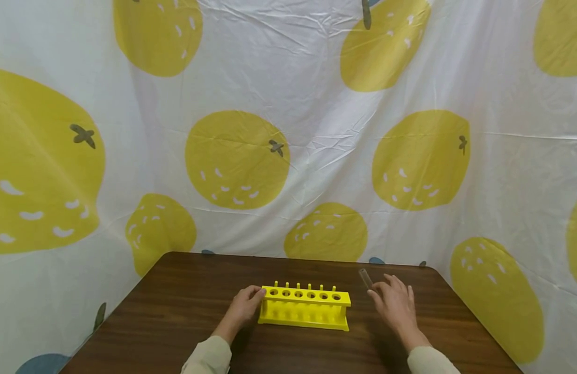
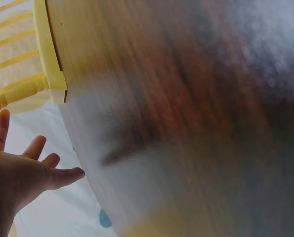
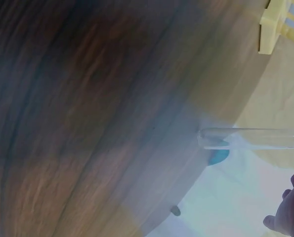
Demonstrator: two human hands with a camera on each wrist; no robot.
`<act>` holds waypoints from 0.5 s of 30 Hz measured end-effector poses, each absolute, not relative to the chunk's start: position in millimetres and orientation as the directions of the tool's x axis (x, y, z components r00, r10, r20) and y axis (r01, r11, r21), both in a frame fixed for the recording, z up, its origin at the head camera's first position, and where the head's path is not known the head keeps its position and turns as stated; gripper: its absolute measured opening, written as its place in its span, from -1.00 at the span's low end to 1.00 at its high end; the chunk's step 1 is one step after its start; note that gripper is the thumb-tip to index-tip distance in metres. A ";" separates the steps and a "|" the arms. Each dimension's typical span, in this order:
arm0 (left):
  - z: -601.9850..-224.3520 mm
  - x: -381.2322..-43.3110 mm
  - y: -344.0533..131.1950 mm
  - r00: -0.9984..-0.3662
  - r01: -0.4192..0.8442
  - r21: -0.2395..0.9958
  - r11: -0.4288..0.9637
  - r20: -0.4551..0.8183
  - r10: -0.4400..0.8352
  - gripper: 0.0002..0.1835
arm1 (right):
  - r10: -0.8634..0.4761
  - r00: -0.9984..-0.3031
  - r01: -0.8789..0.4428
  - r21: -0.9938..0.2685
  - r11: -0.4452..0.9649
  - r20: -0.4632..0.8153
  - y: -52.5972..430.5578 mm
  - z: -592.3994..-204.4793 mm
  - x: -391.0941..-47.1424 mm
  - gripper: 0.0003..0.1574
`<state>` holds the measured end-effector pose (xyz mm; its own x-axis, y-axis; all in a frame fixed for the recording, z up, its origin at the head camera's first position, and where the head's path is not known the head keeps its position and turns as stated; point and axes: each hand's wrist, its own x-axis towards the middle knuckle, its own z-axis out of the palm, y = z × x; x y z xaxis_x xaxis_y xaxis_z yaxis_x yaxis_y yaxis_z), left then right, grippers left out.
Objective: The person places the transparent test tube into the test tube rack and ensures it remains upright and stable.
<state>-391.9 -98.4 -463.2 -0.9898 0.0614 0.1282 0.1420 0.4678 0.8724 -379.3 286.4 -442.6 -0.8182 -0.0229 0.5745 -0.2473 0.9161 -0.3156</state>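
A yellow test tube rack (image 1: 303, 311) stands on the table, with a row of round holes in its top bar and several pegs behind. My left hand (image 1: 243, 307) touches the rack's left end. In the left wrist view, one digit of the left hand (image 2: 25, 180) meets the rack (image 2: 52, 59) while other fingers are spread away from it. Right of the rack, my right hand (image 1: 396, 306) pinches a clear test tube (image 1: 365, 278), held tilted above the table. The right wrist view shows the tube's (image 3: 255, 138) rounded end; the pinching fingertips are mostly out of frame there.
The dark wood-grain table (image 1: 195, 291) has rounded far corners. A white cloth (image 1: 325, 171) printed with yellow fruit hangs behind it and along both sides.
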 end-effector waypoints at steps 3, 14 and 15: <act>-463.9 -392.7 -98.2 -0.989 0.147 0.872 0.467 0.132 0.063 -0.49 | 0.009 -0.817 -0.241 -0.356 0.903 0.576 283.6 -439.5 -380.0 -0.69; -463.6 -392.8 -97.9 -0.989 0.145 0.872 0.467 0.129 0.067 -0.50 | 0.142 -0.801 -0.271 -0.564 0.780 0.581 266.0 -425.2 -379.8 -0.62; -463.4 -392.5 -98.0 -0.989 0.147 0.870 0.471 0.131 0.067 -0.50 | 0.149 -0.798 -0.278 -0.576 0.769 0.584 264.0 -423.6 -379.6 -0.61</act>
<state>-392.5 -98.0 -463.4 -0.9891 0.0672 0.1310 0.1472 0.4714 0.8696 -379.6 264.0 -423.6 -0.7983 0.1488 0.5836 -0.2779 0.7686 -0.5762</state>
